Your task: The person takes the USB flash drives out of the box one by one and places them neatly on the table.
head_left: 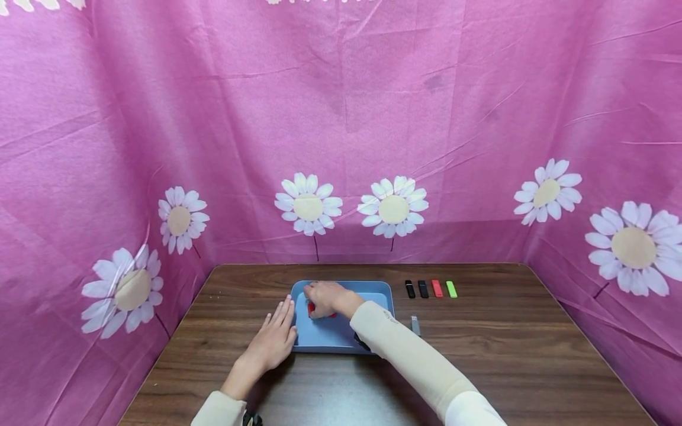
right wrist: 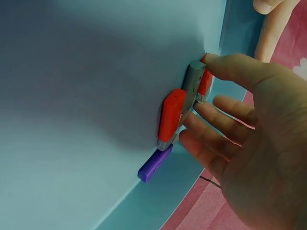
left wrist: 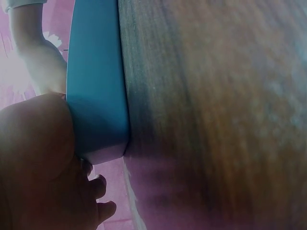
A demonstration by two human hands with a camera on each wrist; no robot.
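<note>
A blue tray (head_left: 346,284) lies on the wooden table (head_left: 479,355). My right hand (head_left: 322,299) reaches into its left part, thumb and fingers pinching a red and silver USB stick (right wrist: 196,81). Against it lies another red stick (right wrist: 171,115), with a purple stick (right wrist: 153,165) beside that, near the tray's wall. In the head view only a bit of red (head_left: 311,309) shows under the hand. My left hand (head_left: 272,340) rests flat on the table with straight fingers against the tray's left edge (left wrist: 96,86).
A row of several USB sticks lies right of the tray: two black (head_left: 409,289), one red (head_left: 437,289), one green (head_left: 452,289). A grey stick (head_left: 415,325) lies near the tray's right front corner. Pink daisy cloth (head_left: 341,148) walls in the table on three sides.
</note>
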